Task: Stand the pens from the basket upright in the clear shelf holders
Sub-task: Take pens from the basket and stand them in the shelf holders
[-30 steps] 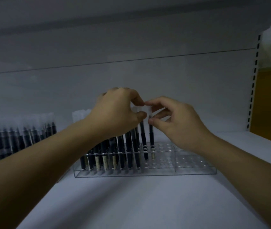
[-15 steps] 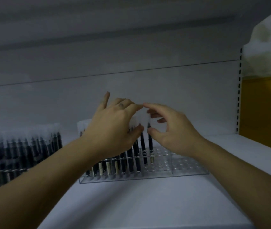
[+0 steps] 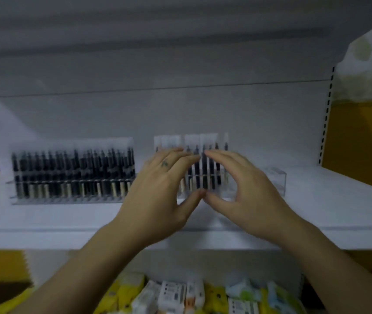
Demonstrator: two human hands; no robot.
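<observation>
Your left hand [image 3: 157, 196] and right hand [image 3: 246, 191], spread wide, hold nothing at frame centre. Two holders: right holder [image 3: 275, 182] behind your fingers, left holder [image 3: 67, 200] mid-left. Pens [image 3: 205, 173] stand upright, too blurred to count.

Two arms come in from the bottom edge: left forearm [image 3: 85, 264] and right forearm [image 3: 339, 264], both bare as far as the frame shows, wrists bare too. Left hand [image 3: 155, 191] has a small dark mark [image 3: 164, 163] on the back of one finger, near the knuckle. It looks like a tiny tattoo, shape too blurred to read. Ring or middle finger, cannot tell. Right hand [image 3: 250, 191] has a plain back with faint knuckle ridges. Fingers on both hands are slim. Nails are too blurred to judge. The light is dim and there is motion blur, so finer skin detail is lost.
</observation>
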